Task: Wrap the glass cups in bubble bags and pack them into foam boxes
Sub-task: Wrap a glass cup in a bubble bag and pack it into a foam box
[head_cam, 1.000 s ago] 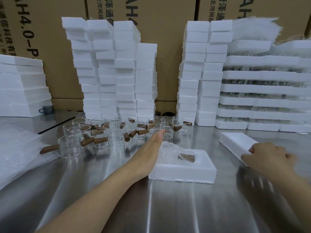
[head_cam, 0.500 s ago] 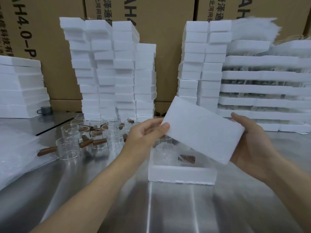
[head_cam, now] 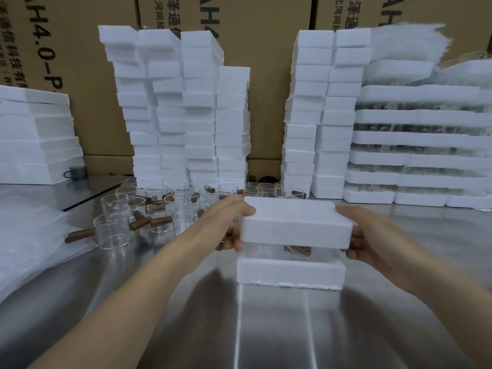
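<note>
The grip was two-handed: the left hand (head_cam: 234, 222) and the right hand (head_cam: 372, 235) each clamped one short end of the white rectangular foam lid (head_cam: 295, 222), thumbs along the top edge and fingers curled underneath. Holding the ends kept the lid level and left its long sides free to line up with the box below.

The lid hung just above the white foam box base (head_cam: 290, 271), not yet seated; a gap showed between them. In that gap the bubble-wrapped glass cup (head_cam: 296, 250) sat inside the base, its brown handle visible through the wrap. The base lay flat on the steel bench (head_cam: 266, 328), near the person, so it needed no steadying.

Judgement: the step in hand was closing this box. The lid's edges appeared roughly parallel to the base, set slightly far of it.

Unwrapped clear glass cups with brown wooden handles (head_cam: 111, 230) stood grouped at the far left, within reach. Clear bubble bags (head_cam: 26, 241) lay at the left edge. Stacked white foam boxes (head_cam: 181, 115) lined the far side against brown cardboard cartons (head_cam: 266, 22).
</note>
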{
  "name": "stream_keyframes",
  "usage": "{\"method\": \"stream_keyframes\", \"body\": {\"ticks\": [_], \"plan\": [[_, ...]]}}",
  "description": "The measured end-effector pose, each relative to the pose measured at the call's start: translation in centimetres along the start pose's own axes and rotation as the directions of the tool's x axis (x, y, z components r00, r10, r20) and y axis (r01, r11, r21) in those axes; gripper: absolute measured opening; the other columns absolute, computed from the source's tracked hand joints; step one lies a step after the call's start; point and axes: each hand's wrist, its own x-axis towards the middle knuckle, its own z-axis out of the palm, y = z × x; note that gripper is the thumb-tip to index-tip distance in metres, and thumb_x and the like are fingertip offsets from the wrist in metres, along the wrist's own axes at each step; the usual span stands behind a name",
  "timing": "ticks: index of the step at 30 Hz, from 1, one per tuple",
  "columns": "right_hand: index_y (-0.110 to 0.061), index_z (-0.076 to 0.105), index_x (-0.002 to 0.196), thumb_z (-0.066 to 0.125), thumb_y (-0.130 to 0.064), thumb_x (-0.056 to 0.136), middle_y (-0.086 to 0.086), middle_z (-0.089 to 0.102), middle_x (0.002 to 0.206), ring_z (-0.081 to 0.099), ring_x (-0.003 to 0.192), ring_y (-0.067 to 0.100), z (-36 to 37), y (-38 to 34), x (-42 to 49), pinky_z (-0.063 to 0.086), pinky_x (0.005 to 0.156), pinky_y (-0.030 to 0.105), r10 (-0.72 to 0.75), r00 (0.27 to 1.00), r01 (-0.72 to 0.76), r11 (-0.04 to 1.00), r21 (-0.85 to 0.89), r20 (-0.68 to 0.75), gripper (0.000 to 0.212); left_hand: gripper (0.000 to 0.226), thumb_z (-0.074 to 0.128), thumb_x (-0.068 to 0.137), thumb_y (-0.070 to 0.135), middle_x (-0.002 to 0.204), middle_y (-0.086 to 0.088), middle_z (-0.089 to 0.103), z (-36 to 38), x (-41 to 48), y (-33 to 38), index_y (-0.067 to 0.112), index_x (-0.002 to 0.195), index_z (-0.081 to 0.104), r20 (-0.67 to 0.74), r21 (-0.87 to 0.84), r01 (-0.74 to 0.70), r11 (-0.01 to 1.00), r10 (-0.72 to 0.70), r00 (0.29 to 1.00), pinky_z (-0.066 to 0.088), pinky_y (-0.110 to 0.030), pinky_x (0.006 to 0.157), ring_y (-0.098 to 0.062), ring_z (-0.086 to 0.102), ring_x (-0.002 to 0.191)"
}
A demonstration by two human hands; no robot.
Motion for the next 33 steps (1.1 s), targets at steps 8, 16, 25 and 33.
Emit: {"method": "stream_keyframes", "body": {"ticks": [8,16,25,33], "plan": [[-0.016,0.072,0.102,0.066,-0.044,0.096,0.001,0.063,0.068,0.047,0.056,0.017,0.1,0.3,-0.3,0.039,0.059,0.033,0.064,0.998,-0.068,0.979,-0.195,-0.027,0.029,0.041,0.071,0.077,0.067,0.069,-0.003,0.057,-1.7,0.0,-0.8,0.037,0.105,0.066,0.121,0.099,0.130,0.987,-0.141,0.983,0.031,-0.029,0.054,-0.018,0.042,0.059],[-0.022,0.073,0.090,0.070,-0.045,0.089,0.000,0.063,0.071,0.049,0.058,0.016,-0.3,0.4,-0.2,0.039,0.057,0.031,0.040,0.998,-0.053,0.963,-0.264,-0.053,0.023,0.063,0.078,0.077,0.068,0.075,0.002,0.054,-2.0,-0.7,-0.6,0.036,0.129,0.064,0.219,0.124,0.144,0.982,-0.169,0.961,0.030,-0.026,0.055,-0.015,0.042,0.061],[-0.012,0.072,0.109,0.070,-0.049,0.089,0.006,0.064,0.079,0.051,0.068,0.021,0.0,0.7,-0.5,0.036,0.055,0.031,0.136,0.987,-0.151,0.960,-0.236,-0.081,0.042,0.057,0.076,0.077,0.073,0.078,0.002,0.055,-1.9,-0.9,-0.2,0.044,0.125,0.066,0.229,0.138,0.152,0.979,-0.181,0.957,0.028,-0.025,0.055,-0.014,0.041,0.061],[-0.018,0.078,0.099,0.065,-0.078,0.082,-0.001,0.069,0.073,0.053,0.058,0.015,0.3,0.8,-0.6,0.036,0.052,0.028,0.131,0.991,-0.117,0.929,-0.351,0.017,0.064,0.053,0.067,0.083,0.080,0.079,0.002,0.058,-1.4,-0.6,-0.4,0.042,0.120,0.068,0.094,0.158,0.241,0.958,-0.258,0.962,0.033,-0.023,0.051,-0.012,0.046,0.058]]}}
